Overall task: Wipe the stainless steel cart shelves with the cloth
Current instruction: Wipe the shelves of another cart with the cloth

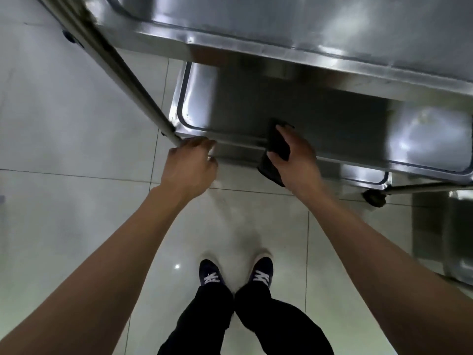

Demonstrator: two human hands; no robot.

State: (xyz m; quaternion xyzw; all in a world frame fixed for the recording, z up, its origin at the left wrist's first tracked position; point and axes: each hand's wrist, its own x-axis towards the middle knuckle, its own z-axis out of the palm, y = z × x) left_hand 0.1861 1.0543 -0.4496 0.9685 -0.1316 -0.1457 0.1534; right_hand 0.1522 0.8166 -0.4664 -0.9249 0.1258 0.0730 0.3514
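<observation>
Dark cloth [275, 152] lies draped over the front rim of the lower shelf [320, 119] of the stainless steel cart, part on the shelf floor, part hanging over the lip toward the floor. Right hand [297, 155] presses on it, fingers spread and curled over the cloth, thumb on the near side, so it grips the cloth against the rim. Left hand [190, 162] sits at the front left corner, fingers curled round the rim beside the cart leg [128, 78], probably steadying the cart. Step in hand looks like wiping the lower shelf's front edge. To do it well: keep the palm flat and the pressure even, run along the rim in overlapping passes, then reach into the shaded back, and keep the left-hand brace since the cart is on a caster [375, 198]. Upper shelf [307, 26] overhangs and hides the rear of the lower shelf; that area is dark, so dirt or streaks can't be judged. Cloth's underside and the right fingertips are partly hidden. Motion blur softens both hands. Right end of the cart is cut off by the frame edge. Tiled floor [64, 124] and the person's dark shoes [236, 274] show below.
</observation>
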